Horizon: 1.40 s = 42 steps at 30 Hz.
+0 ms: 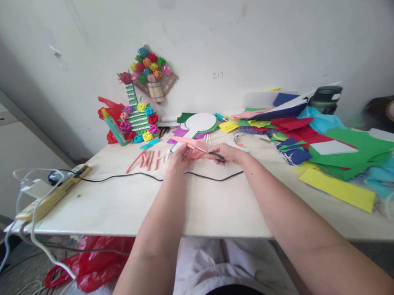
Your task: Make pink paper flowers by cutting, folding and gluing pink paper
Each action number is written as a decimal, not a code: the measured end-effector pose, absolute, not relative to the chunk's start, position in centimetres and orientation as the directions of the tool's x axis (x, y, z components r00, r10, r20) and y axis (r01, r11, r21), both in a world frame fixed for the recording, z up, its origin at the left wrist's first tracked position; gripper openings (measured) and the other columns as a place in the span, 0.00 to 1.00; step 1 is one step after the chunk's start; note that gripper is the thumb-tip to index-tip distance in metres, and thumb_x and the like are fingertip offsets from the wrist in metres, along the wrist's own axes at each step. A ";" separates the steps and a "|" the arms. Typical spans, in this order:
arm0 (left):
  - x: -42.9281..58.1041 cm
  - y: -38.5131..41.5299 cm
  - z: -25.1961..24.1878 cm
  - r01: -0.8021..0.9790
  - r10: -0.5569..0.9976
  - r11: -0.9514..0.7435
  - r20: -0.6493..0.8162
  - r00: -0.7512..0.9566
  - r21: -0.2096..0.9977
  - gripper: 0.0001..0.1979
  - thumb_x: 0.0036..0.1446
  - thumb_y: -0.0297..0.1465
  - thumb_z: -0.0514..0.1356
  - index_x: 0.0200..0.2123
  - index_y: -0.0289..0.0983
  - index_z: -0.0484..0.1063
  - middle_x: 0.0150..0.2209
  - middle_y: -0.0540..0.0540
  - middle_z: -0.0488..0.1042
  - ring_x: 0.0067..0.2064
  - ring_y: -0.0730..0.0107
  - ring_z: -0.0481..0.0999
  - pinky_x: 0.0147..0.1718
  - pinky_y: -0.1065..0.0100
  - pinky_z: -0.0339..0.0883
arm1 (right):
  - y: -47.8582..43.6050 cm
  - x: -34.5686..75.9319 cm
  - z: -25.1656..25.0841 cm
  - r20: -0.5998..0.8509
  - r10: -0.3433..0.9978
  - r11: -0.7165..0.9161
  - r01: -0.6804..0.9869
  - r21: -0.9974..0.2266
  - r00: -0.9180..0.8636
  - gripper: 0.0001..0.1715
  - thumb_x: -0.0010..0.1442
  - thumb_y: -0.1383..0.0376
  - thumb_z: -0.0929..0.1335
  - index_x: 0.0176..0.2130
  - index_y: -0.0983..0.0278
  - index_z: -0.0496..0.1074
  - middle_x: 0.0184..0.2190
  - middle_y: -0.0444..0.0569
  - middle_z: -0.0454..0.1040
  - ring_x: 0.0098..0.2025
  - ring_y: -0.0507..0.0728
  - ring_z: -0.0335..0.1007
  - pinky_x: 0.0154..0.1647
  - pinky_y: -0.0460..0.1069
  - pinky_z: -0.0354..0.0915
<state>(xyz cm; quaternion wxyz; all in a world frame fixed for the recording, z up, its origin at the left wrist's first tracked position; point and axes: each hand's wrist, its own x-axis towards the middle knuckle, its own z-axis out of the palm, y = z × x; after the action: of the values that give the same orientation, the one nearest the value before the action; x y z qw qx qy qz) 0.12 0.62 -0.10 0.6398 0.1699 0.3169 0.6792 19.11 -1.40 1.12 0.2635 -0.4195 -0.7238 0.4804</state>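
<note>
From the head view, I see both my hands meeting over the middle of the table. My left hand is closed on the pink paper, which is in front of me, between the two hands. I think that I pinch it near its left side so that the sheet stays stretched and the rest is free for the blades. My right hand is closed around the black handles of the scissors, and the blades point to the left, along the paper. How wide the blades stand apart, I cannot tell.

Beside my left hand lie pink rolls, almost side by side, perhaps so that they are easy to count and to reach. Behind my hands is the white round piece with its handle, over a green layer. The coloured sheets are heaped at the right, which probably leaves the middle for my elbows. A black cable crosses the table on the near side of my hands, passing by my wrists.
</note>
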 end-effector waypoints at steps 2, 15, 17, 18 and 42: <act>0.1 0.6 -0.1 -0.769 0.976 0.018 -0.179 -0.126 0.639 0.06 0.50 0.17 0.57 0.30 0.31 0.70 0.23 0.47 0.74 0.28 0.72 0.76 0.36 0.71 0.72 | -1.3 19.1 1.0 -0.016 0.863 0.192 0.358 -0.914 -0.504 0.18 0.47 0.55 0.71 0.25 0.67 0.67 0.14 0.40 0.65 0.13 0.45 0.56 0.12 0.41 0.54; 0.2 0.7 -0.2 -0.785 0.978 -0.016 -0.155 -0.141 0.619 0.08 0.50 0.17 0.58 0.33 0.31 0.71 0.23 0.47 0.74 0.29 0.72 0.76 0.36 0.72 0.72 | -1.3 19.0 0.8 0.010 0.867 0.213 0.352 -0.911 -0.498 0.22 0.43 0.51 0.72 0.24 0.67 0.68 0.13 0.39 0.64 0.12 0.45 0.55 0.13 0.41 0.53; 0.1 0.7 -0.3 -0.783 0.979 -0.015 -0.148 -0.137 0.622 0.06 0.50 0.17 0.58 0.31 0.31 0.70 0.24 0.47 0.74 0.28 0.73 0.76 0.36 0.72 0.72 | -1.4 19.0 0.9 0.012 0.867 0.216 0.354 -0.910 -0.499 0.22 0.42 0.51 0.72 0.24 0.67 0.67 0.13 0.40 0.64 0.13 0.45 0.55 0.13 0.41 0.53; 0.1 0.8 -0.3 -0.782 0.980 -0.015 -0.147 -0.135 0.623 0.06 0.50 0.17 0.57 0.30 0.31 0.70 0.24 0.46 0.74 0.29 0.73 0.76 0.36 0.72 0.72 | -1.5 19.0 1.0 0.013 0.866 0.217 0.353 -0.910 -0.499 0.22 0.42 0.51 0.72 0.24 0.67 0.67 0.13 0.40 0.64 0.13 0.45 0.55 0.13 0.42 0.53; 0.0 0.7 0.0 -0.762 0.972 0.000 -0.178 -0.151 0.648 0.03 0.52 0.21 0.58 0.31 0.32 0.71 0.24 0.46 0.73 0.31 0.72 0.76 0.36 0.72 0.71 | -1.7 19.0 1.1 0.018 0.861 0.228 0.353 -0.907 -0.509 0.22 0.42 0.51 0.72 0.26 0.67 0.68 0.13 0.39 0.64 0.13 0.45 0.54 0.15 0.42 0.52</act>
<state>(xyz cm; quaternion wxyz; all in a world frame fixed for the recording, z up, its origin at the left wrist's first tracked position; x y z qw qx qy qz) 0.03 0.66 -0.01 0.6305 0.1643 0.3203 0.6876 19.05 -1.74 1.15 0.2734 -0.4134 -0.7343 0.4638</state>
